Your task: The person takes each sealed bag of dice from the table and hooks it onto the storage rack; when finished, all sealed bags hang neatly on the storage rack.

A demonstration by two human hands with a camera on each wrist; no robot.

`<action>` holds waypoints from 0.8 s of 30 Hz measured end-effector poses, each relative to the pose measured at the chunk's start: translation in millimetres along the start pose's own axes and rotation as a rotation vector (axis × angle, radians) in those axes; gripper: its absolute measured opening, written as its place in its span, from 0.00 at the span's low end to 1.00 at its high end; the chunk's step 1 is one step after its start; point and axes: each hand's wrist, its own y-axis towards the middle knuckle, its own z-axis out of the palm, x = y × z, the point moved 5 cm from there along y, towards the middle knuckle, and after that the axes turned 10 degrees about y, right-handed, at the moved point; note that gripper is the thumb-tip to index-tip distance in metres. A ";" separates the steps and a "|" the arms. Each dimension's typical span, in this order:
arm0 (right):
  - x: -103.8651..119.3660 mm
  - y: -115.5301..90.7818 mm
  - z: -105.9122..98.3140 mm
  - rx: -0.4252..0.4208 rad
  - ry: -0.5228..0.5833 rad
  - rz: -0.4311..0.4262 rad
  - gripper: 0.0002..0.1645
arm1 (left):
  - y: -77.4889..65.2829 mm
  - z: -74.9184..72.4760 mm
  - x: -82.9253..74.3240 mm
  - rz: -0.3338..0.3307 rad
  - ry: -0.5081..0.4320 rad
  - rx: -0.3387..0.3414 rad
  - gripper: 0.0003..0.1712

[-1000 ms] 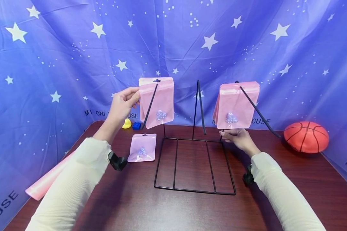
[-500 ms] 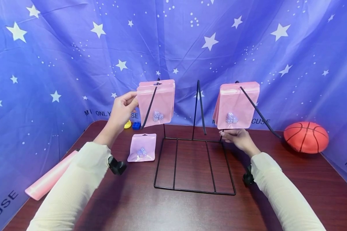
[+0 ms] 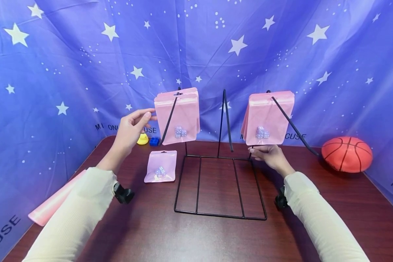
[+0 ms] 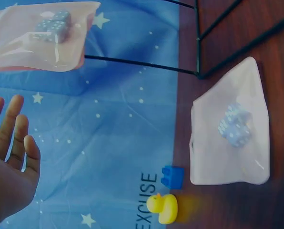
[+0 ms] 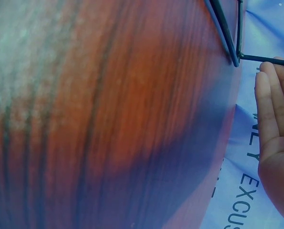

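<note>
A black wire display rack [image 3: 220, 217] stands on the table, with three prongs pointing forward. Pink pouches [image 3: 187, 116] with dice inside hang from its left prong. At their left edge is my left hand [image 3: 131, 127], its fingers loosely extended; in the left wrist view a gap separates the fingers [image 4: 18, 129] from the hanging pouch [image 4: 18, 28]. My right hand [image 3: 269, 157] pinches the rack's right upright low down, below more pink dice pouches [image 3: 271, 112] on the right prong. Another dice pouch [image 3: 161, 166] lies flat on the table left of the rack.
Behind the lying pouch sit a yellow rubber duck [image 3: 143, 139] and a blue toy brick [image 3: 154, 141]. An orange basketball [image 3: 347, 154] rests at the back right. Along the left edge lies a pink roll [image 3: 57, 200]. A blue starry curtain [image 3: 190, 43] surrounds the table.
My left hand has let go of the front pouch on the left prong and drawn back left. That pouch has slid back against those behind it. The right hand stays in place.
</note>
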 end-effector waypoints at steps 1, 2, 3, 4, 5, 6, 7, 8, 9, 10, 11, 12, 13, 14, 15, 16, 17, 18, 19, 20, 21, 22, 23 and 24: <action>0.3 -0.1 0.0 0.002 -0.001 -0.003 0.20 | -1.7 -0.7 2.4 -0.012 0.012 0.006 0.23; 0.8 -0.5 0.1 0.004 -0.004 -0.004 0.20 | -3.5 -1.4 4.8 -0.023 0.028 0.011 0.24; 0.9 -0.6 0.2 0.005 -0.005 -0.005 0.20 | -5.1 -1.6 7.4 -0.035 0.039 0.015 0.24; 0.8 -0.7 0.2 0.006 -0.008 -0.006 0.20 | -6.6 -1.6 10.1 -0.046 0.048 0.019 0.24; 0.8 -0.9 0.1 0.004 -0.008 -0.004 0.20 | -8.0 -1.5 13.2 -0.055 0.059 0.020 0.24; 0.5 -0.9 0.1 0.004 -0.008 -0.004 0.20 | -9.6 -1.2 16.3 -0.067 0.073 0.020 0.24; -0.2 -0.7 -0.2 0.003 -0.008 -0.002 0.20 | -11.0 -0.7 19.7 -0.077 0.090 0.020 0.24; -1.0 -0.2 -0.6 0.001 -0.009 0.002 0.20 | -12.1 -0.1 23.6 -0.085 0.109 0.019 0.25; -1.7 0.2 -1.0 -0.001 -0.011 0.003 0.20 | -13.2 0.7 27.3 -0.092 0.124 0.019 0.25; -2.2 0.7 -1.2 -0.002 -0.013 0.003 0.20 | -14.1 1.4 31.1 -0.100 0.144 0.019 0.25; -2.7 1.0 -1.4 -0.002 -0.014 0.002 0.20 | -15.1 2.2 34.9 -0.108 0.169 0.019 0.25; -3.0 1.4 -1.5 -0.002 -0.014 0.000 0.20 | -16.1 3.2 38.5 -0.116 0.186 0.021 0.25; -3.2 1.6 -1.5 -0.001 -0.015 -0.002 0.20 | -17.0 4.2 42.3 -0.123 0.205 0.023 0.26; -3.2 1.7 -1.4 0.000 -0.016 -0.004 0.20 | -18.3 5.3 45.7 -0.132 0.223 0.024 0.26; -2.9 1.6 -1.0 0.001 -0.016 -0.007 0.20 | -19.9 6.6 48.3 -0.142 0.232 0.026 0.26; -2.7 1.3 -0.8 0.001 -0.020 -0.008 0.20 | -21.5 7.8 51.5 -0.155 0.239 0.026 0.26; -2.4 1.1 -0.7 0.002 -0.021 -0.007 0.20 | -23.1 9.2 54.9 -0.168 0.244 0.025 0.26; -2.2 1.0 -0.5 0.002 -0.024 -0.006 0.20 | -24.8 10.6 58.4 -0.184 0.246 0.022 0.26; -2.0 0.8 -0.5 0.001 -0.028 -0.004 0.20 | -26.4 12.2 62.2 -0.200 0.253 0.020 0.27; -1.8 0.6 -0.5 0.000 -0.032 -0.003 0.20 | -27.7 14.0 65.6 -0.215 0.258 0.021 0.27; -1.5 0.4 -0.4 -0.001 -0.034 -0.002 0.20 | -28.8 15.9 69.2 -0.231 0.262 0.023 0.28; -1.2 0.3 -0.4 0.000 -0.035 -0.002 0.20 | -29.7 17.8 73.3 -0.246 0.273 0.027 0.28; -0.9 0.3 -0.2 0.001 -0.031 -0.001 0.21 | -30.7 19.8 76.9 -0.259 0.285 0.032 0.29; -0.6 0.3 -0.1 0.000 -0.031 0.000 0.21 | -31.8 21.9 80.5 -0.273 0.300 0.039 0.30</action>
